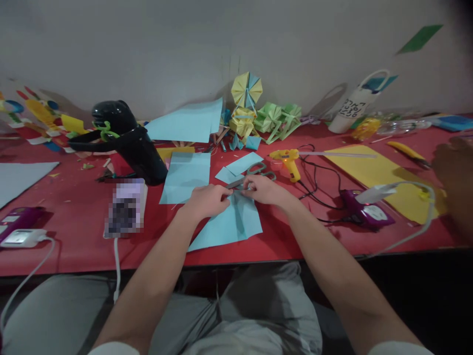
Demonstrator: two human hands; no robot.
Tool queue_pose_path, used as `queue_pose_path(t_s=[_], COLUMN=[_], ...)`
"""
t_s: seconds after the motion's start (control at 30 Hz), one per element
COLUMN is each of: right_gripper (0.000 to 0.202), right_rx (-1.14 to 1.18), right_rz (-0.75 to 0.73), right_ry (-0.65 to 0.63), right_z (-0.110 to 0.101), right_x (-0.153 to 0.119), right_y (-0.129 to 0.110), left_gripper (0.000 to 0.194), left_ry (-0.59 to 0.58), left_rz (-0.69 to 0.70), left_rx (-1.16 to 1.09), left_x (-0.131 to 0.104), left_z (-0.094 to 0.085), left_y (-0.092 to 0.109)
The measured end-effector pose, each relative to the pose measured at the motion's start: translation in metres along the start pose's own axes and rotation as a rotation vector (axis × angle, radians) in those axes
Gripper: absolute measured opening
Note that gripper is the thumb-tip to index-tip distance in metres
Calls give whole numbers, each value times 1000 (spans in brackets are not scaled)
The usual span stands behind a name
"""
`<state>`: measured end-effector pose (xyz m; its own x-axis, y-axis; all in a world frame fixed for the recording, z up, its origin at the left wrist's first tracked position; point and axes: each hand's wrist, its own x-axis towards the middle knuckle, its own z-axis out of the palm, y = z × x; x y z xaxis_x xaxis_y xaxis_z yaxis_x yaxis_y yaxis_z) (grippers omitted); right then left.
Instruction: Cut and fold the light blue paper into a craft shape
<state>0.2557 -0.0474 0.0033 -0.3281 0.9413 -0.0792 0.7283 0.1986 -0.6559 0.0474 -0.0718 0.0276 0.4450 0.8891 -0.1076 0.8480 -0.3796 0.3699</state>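
"Any writing at the left of the worktop (74, 212)?"

"None I can read; the phone (127, 207) has a pixelated face."

"And the middle?"

"The left hand (210, 199) pinches the top of a creased blue sheet (221, 227), which lies between the forearms near the front edge. Scissors (256, 167) rest just behind; whether fingers touch the blade, I can't tell. The right hand (264, 190) seems to pinch the sheet's top too, close beside the left."

"Which step is this?"

"Folding or creasing, I'd judge. The next move calls for keeping the layers lined up and pressing firmly, clear of the blade."

"Further right?"

"A yellow glue gun (290, 160), no brand legible, then a white bottle (349, 111) with black lettering, too tilted and small to read surely."
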Motion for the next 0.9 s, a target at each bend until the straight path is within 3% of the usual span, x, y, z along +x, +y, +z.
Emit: queue_pose_path(t_s=[0.27, 0.4, 0.63, 0.77, 0.9], right_gripper=[26, 23, 20, 22, 19], right_rx=[233, 310, 270, 137, 71], right_rz=[31, -69, -198, -169, -113], right_ry=[-98, -137, 4, 140, 173], right_z=[-16, -22, -13, -7, -5], right_x=[-11, -12, -5, 0, 1], right_y=[-4, -5, 1, 5, 6], left_gripper=[36, 34, 38, 38, 44], left_ry=[7, 47, 51, 4, -26], left_rz=[-29, -4, 29, -14, -48], left_rx=[-137, -199, -253, -215, -146], left_x=[-2, 0, -1, -2, -3], left_z=[-2, -3, -5, -8, -9], left_y=[1, -2, -10, -10, -7])
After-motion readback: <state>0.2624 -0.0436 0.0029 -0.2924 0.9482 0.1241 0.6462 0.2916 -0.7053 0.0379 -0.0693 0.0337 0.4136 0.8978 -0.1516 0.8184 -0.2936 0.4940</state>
